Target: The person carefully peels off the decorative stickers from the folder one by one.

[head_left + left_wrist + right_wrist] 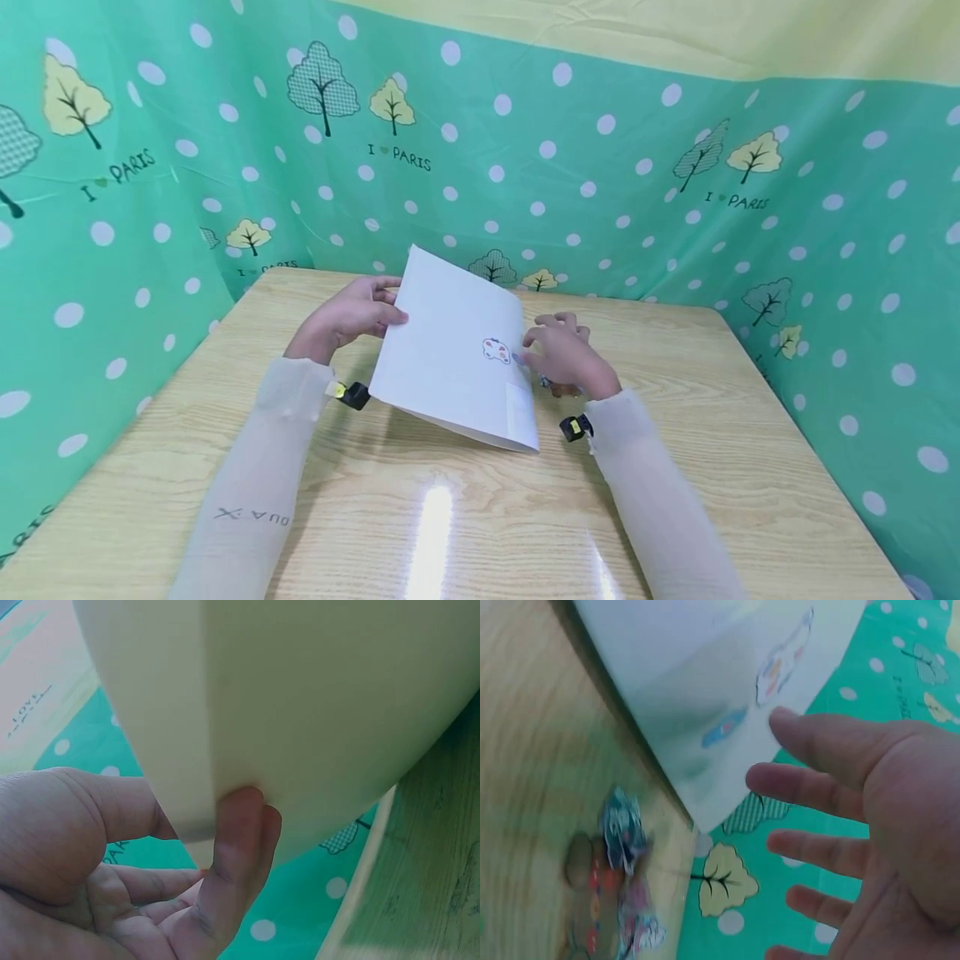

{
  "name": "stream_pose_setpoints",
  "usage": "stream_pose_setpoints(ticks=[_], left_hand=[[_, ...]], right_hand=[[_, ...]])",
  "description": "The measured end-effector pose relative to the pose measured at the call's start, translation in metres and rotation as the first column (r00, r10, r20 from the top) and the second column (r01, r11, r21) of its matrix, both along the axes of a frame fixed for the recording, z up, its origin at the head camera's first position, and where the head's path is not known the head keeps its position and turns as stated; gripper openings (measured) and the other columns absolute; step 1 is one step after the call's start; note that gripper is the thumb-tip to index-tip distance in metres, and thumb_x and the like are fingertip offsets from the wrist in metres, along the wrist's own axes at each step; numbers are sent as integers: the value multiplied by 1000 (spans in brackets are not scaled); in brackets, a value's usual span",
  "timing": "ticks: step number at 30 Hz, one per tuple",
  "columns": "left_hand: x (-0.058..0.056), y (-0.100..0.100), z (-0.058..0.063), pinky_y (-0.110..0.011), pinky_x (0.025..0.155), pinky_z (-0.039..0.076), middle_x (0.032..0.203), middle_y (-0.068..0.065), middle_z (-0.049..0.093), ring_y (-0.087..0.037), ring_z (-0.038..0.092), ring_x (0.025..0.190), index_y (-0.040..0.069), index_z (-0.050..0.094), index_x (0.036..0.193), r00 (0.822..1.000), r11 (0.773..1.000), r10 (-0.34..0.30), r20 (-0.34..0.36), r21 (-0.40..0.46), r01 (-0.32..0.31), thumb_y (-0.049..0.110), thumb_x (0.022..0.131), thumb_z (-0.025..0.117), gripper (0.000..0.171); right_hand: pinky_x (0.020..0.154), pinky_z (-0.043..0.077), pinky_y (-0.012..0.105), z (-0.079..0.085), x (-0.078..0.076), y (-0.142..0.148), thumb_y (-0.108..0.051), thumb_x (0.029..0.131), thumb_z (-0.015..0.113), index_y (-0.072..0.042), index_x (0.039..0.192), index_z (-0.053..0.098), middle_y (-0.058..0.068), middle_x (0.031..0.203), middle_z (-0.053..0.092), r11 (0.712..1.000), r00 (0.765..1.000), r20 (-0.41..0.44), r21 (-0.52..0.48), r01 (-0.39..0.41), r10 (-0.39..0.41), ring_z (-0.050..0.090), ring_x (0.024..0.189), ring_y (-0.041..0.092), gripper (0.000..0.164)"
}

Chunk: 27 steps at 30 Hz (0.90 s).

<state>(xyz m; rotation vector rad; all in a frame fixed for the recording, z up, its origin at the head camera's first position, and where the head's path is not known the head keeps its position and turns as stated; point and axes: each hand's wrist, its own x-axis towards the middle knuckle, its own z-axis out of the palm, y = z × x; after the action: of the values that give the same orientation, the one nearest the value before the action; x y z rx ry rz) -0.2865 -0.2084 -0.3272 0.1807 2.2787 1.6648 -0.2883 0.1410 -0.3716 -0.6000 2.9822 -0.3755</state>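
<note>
A large white folder [450, 350] is held tilted above the table, its lower edge bowed. My left hand [352, 312] grips its left edge, thumb on one face and fingers on the other, as the left wrist view shows at the folder's pale underside [300, 697]. On the cover are a white sticker with small coloured pictures [496, 351] and a blue sticker [724, 728]. Beside the right edge my right hand [566, 350] has its fingers spread and holds nothing. Small shiny wrapped pieces [624, 829] and a brown item [581, 859] lie on the table below it.
The wood-grain table [660, 467] carries bright light reflections near its front. A green dotted curtain [585, 150] with printed trees hangs around its back and sides. Small black wrist cameras [355, 395] sit at both sleeve cuffs.
</note>
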Motion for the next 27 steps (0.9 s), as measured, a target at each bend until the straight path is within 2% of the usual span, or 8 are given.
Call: stream_pose_setpoints(ticks=[6, 11, 15, 19, 23, 27], left_hand=[[-1, 0, -1, -39, 85, 59, 131, -22, 55, -28, 69, 101, 2, 21, 162, 1000, 1000, -8, -4, -1, 8, 0, 96, 65, 80], [0, 0, 1, -39, 84, 59, 131, -22, 55, -28, 69, 100, 3, 21, 162, 1000, 1000, 2, -8, -9, -2, 0, 96, 64, 79], [0, 1, 1, -39, 84, 59, 130, -22, 55, -28, 69, 100, 3, 21, 162, 1000, 1000, -1, -10, -7, 1, 0, 96, 64, 79], [-1, 1, 1, -39, 84, 59, 130, -22, 55, -28, 69, 100, 3, 22, 162, 1000, 1000, -1, -12, -5, 1, 0, 96, 64, 78], [-1, 0, 1, -39, 83, 59, 129, -21, 56, -27, 69, 99, 3, 23, 161, 1000, 1000, 0, -14, -3, 0, 0, 96, 63, 77], [-1, 0, 0, -39, 82, 59, 129, -22, 56, -27, 70, 98, 3, 24, 161, 1000, 1000, -4, -18, 0, 4, 0, 96, 63, 76]], right_hand=[[110, 22, 69, -3, 3, -16, -44, 100, 63, -18, 117, 75, 16, 158, 41, 996, 997, -23, -52, -70, 69, 19, 146, 47, 34], [108, 24, 68, 3, 3, -27, -46, 101, 62, -15, 114, 77, 17, 155, 45, 991, 991, -50, -56, -123, 120, 24, 144, 47, 37], [107, 24, 67, 7, 4, -32, -45, 100, 64, -14, 107, 79, 18, 151, 50, 989, 988, -70, -31, -142, 139, 27, 143, 47, 36], [108, 23, 67, 9, 4, -37, -45, 98, 65, -12, 107, 80, 18, 148, 52, 990, 988, -72, -1, -139, 138, 28, 143, 47, 38], [109, 23, 69, 6, 4, -44, -48, 100, 61, -11, 106, 79, 15, 147, 54, 989, 987, -92, 83, -126, 133, 28, 143, 46, 42], [108, 23, 71, 6, 5, -51, -48, 102, 55, -13, 94, 77, 14, 145, 56, 978, 985, -102, 166, -123, 141, 28, 143, 45, 42]])
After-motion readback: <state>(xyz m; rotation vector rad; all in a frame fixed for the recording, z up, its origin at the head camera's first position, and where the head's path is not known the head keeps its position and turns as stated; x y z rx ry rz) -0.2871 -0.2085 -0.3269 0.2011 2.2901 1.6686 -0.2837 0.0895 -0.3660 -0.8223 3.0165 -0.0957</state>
